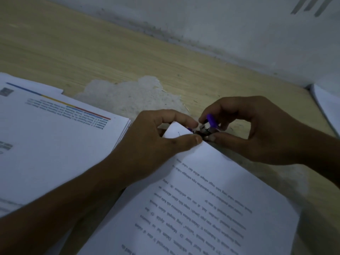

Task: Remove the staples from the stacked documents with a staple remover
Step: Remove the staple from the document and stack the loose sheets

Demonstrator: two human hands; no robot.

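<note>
Left stack: a thick pile of white printed sheets [55,144] with a blue, yellow and red stripe across the top page lies on the left side of the table, its edges fanned slightly at the near corner.
Left hand: the left hand [156,142] reaches in over the gap between the pile and the centre document. Its thumb and forefinger pinch the document's far corner and bend it upward.
Centre document: a white stapled document with black printed lines [202,199] lies at an angle on the table, the text upside down to the camera.
Staple: a small dark metal staple [179,133] shows on the lifted corner, between the left thumb and forefinger.
Tool: a purple-handled staple remover with metal claws [210,121] sits at the edge of that corner, just beside the left fingertips. Whether the claws touch the staple is hidden.
Right hand: the right hand [257,133] grasps the remover, forefinger on the upper handle and thumb beneath, the other fingers curled.
Right edge: a white paper bundle [325,100] lies at the table's far right.
Surface: a pale wood-grain table [92,52] with a peeled grey patch [132,96] meets a stained white wall [220,24].
</note>
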